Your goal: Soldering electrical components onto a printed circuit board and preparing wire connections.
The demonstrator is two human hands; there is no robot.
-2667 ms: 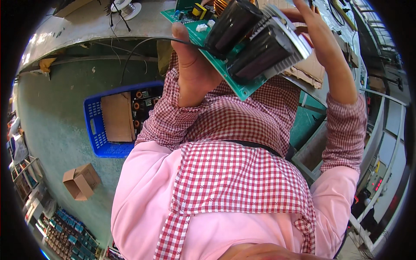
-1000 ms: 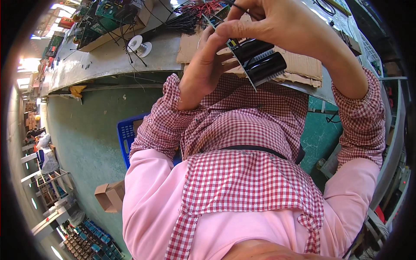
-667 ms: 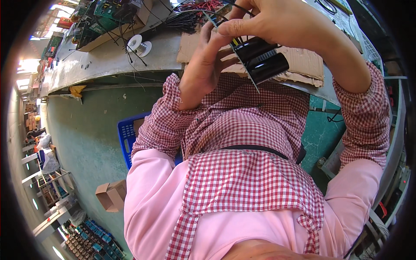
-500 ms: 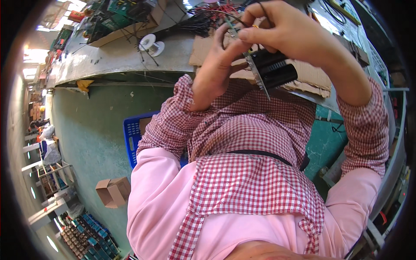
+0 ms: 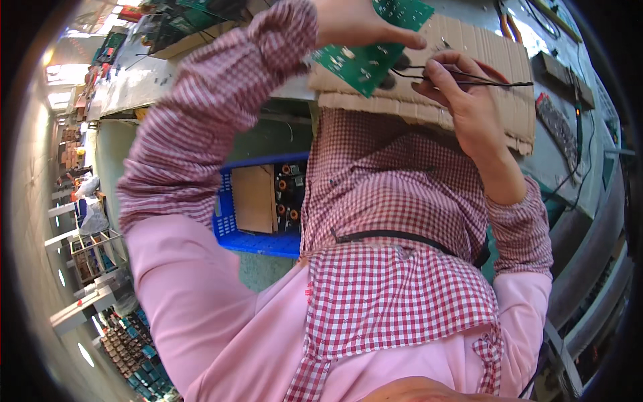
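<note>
My left hand grips a green circuit board, its thumb lying across the board. The board's flat side with shiny solder spots faces up. Rounded dark parts show just under its right edge. Beside it, my right hand pinches a thin black wire between thumb and fingers. One end of the wire reaches to the board's edge, and the other sticks out to the right. Both hands are over a corrugated cardboard sheet on the bench.
Orange-handled pliers lie at the cardboard's far edge. To the right are a dark block and a cable. A blue basket below the bench holds a cardboard piece and parts with copper-coloured rings. More boards are piled at far left.
The circuit board has been turned from edge-on to solder side up. My left arm has swung up and outward; my right hand has moved down, away from the board, with the wire.
</note>
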